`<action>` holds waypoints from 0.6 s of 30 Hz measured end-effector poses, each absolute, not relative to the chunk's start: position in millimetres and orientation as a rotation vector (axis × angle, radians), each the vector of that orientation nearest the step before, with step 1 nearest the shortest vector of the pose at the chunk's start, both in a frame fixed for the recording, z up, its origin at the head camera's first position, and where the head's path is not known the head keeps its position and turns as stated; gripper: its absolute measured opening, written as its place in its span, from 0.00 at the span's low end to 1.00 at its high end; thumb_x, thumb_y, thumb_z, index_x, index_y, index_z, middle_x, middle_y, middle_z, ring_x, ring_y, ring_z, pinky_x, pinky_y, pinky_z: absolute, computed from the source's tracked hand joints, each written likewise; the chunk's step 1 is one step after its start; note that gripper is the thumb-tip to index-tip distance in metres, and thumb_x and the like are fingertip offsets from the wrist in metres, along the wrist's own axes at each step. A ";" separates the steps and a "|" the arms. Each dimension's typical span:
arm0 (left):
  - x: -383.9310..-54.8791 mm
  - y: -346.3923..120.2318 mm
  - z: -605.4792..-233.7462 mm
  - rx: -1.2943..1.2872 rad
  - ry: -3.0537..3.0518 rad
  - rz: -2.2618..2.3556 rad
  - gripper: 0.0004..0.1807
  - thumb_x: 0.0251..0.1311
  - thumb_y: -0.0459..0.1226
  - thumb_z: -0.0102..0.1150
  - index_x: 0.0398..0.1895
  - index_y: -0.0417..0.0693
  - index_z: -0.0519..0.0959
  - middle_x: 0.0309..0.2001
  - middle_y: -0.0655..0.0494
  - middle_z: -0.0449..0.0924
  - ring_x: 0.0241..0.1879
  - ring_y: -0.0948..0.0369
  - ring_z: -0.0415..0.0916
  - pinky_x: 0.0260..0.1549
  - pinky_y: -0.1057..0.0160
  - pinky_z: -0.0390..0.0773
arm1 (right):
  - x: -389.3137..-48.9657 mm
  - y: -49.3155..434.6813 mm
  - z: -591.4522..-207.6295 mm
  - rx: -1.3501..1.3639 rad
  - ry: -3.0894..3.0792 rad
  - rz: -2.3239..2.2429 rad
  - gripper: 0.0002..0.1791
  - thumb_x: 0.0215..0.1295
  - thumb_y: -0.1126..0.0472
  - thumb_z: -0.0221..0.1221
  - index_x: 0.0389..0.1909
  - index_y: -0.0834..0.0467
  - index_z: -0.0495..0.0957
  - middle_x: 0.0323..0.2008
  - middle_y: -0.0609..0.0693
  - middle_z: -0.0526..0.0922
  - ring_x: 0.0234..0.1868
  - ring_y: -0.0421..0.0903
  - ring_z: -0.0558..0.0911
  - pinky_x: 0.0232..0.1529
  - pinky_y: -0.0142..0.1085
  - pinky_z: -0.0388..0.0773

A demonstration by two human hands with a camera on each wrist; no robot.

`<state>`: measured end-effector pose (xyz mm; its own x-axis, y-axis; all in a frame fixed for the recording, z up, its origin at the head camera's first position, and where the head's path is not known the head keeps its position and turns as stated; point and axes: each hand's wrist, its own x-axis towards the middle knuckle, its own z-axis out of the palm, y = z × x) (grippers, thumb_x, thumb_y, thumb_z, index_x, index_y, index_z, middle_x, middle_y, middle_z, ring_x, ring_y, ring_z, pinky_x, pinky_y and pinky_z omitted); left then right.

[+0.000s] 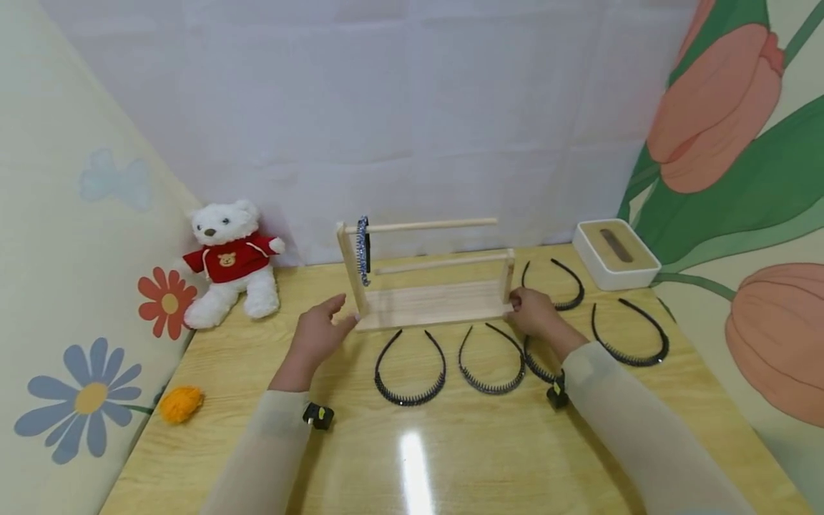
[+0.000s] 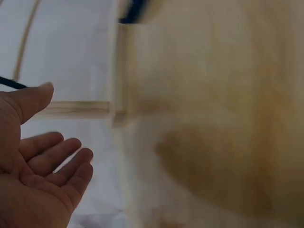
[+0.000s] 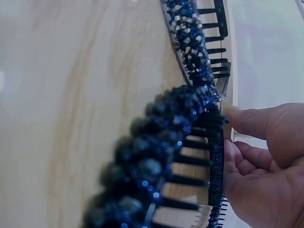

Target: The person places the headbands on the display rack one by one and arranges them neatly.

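Observation:
A wooden headband rack [image 1: 431,304] stands mid-table, its base lengthwise and two rods above. A blue sparkly headband [image 1: 363,250] hangs at the left end of its upper rod. My left hand [image 1: 318,332] is at the base's left front corner, thumb spread from the relaxed fingers; the left wrist view shows nothing in its palm. At the base's right end, my right hand [image 1: 537,315] pinches the rack's edge between thumb and curled fingers. Beneath the right forearm lies a dark toothed headband [image 1: 539,360], partly hidden; beaded headbands [image 3: 142,156] loom close in the right wrist view.
In front of the rack lie two headbands [image 1: 410,400] [image 1: 492,388]; two more headbands [image 1: 573,300] [image 1: 634,357] lie to the right. A white lidded box [image 1: 621,279] is back right. A white teddy bear [image 1: 232,261] sits back left, with an orange fluffy ball [image 1: 182,405] nearer me.

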<state>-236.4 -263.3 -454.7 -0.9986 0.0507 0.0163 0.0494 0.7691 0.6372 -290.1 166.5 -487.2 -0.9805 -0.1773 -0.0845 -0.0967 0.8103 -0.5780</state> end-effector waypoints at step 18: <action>-266.5 -279.2 -502.5 0.199 2.902 1.047 0.39 0.75 0.47 0.69 0.82 0.40 0.70 0.78 0.34 0.71 0.79 0.34 0.64 0.80 0.35 0.65 | -292.0 166.0 -488.2 -0.199 2.860 -0.904 0.24 0.76 0.58 0.66 0.62 0.70 0.78 0.48 0.59 0.82 0.49 0.55 0.81 0.53 0.48 0.82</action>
